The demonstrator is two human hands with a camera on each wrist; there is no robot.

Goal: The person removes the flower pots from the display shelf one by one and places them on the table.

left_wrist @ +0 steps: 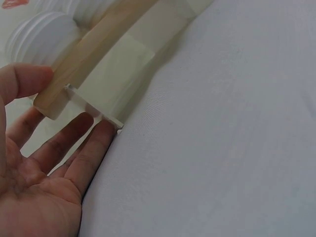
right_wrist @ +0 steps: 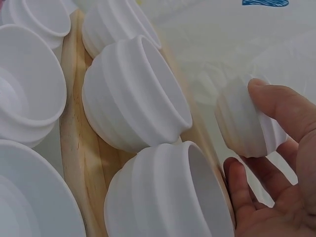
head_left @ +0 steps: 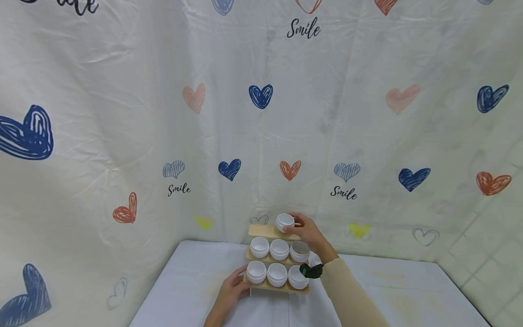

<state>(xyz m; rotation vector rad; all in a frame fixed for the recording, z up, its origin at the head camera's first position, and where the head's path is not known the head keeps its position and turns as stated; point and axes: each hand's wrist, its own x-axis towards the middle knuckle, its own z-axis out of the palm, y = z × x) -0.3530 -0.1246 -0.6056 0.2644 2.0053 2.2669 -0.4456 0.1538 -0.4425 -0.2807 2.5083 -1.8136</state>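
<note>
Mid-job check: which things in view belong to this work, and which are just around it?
Likely in the job:
white ribbed round cup, held by the right hand
six matching white cups on the two lower tiers
three-tier light-wood stand, lowest tier held by the left hand

Just around it:
white tabletop
off-white heart-print curtain

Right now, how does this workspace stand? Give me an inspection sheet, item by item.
Surface: white table, faint yellowish patches.
Job's things: tiered stand; six white cups on its lower two tiers, a seventh cup at the top tier, contact unclear.
Clutter: dark item by the right sleeve, nature unclear.
Hands: left hand grips the stand's front left end; right hand holds the seventh cup.
Cables: nothing seen.
Surroundings: backdrop printed with hearts and "Smile".
</note>
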